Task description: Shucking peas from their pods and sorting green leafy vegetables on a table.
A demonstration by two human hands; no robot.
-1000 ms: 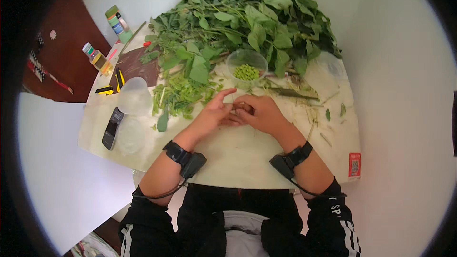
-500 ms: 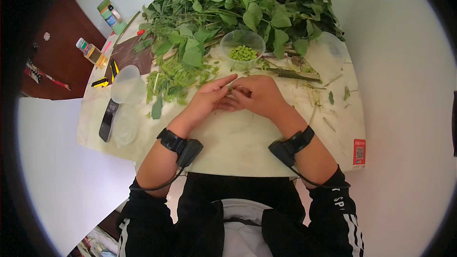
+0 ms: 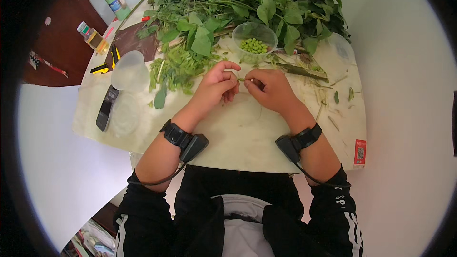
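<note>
A small green bean pod (image 3: 241,79) spans the narrow gap between my two hands above the near part of the table. My left hand (image 3: 216,87) pinches one end between thumb and fingers, with its index finger raised and bent. The other end is in the closed fingertips of my right hand (image 3: 272,88). Just beyond them stands a clear plastic bowl (image 3: 235,47) with shelled green beans (image 3: 253,45) in its bottom. A heap of loose green pods (image 3: 183,69) lies to the left of the bowl, beyond my left hand.
Leafy cut stalks (image 3: 266,4) cover the far side. At left are an empty clear container (image 3: 129,69), a black phone (image 3: 107,108), a yellow-black cutter (image 3: 100,69), an oil bottle (image 3: 94,39) and a green bottle (image 3: 115,1). Scraps and a thick stem (image 3: 304,72) lie right.
My hands have drawn slightly apart, showing the pod between their fingertips. My left index finger has curled. The whole view has shifted a little.
</note>
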